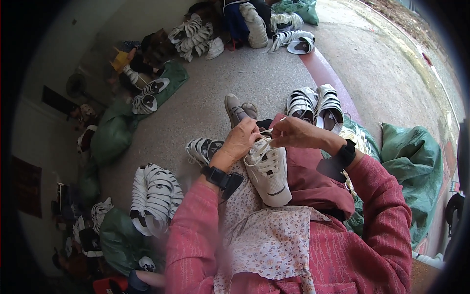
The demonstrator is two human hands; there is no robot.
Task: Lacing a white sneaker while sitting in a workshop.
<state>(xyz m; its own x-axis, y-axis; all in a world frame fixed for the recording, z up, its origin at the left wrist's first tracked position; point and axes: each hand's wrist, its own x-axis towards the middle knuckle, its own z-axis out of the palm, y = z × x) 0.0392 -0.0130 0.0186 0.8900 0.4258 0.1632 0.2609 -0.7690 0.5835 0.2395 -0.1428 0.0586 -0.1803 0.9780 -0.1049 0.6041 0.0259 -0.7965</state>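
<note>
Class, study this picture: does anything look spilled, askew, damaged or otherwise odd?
One thing looks untidy: pale strands, probably laces, lie in a loose tangle over green sacking beside the person's right leg, unlike the stacked white uppers on the left. The beige shoe shows no visible damage.

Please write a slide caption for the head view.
Left hand and right hand at the laces of a cream shoe, stacked uppers nearby.

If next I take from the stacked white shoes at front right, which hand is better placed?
Probably the right hand: it is nearer the stacked white shoes. The left hand sits farther away. Both, however, are busy at the beige sneaker.
</note>
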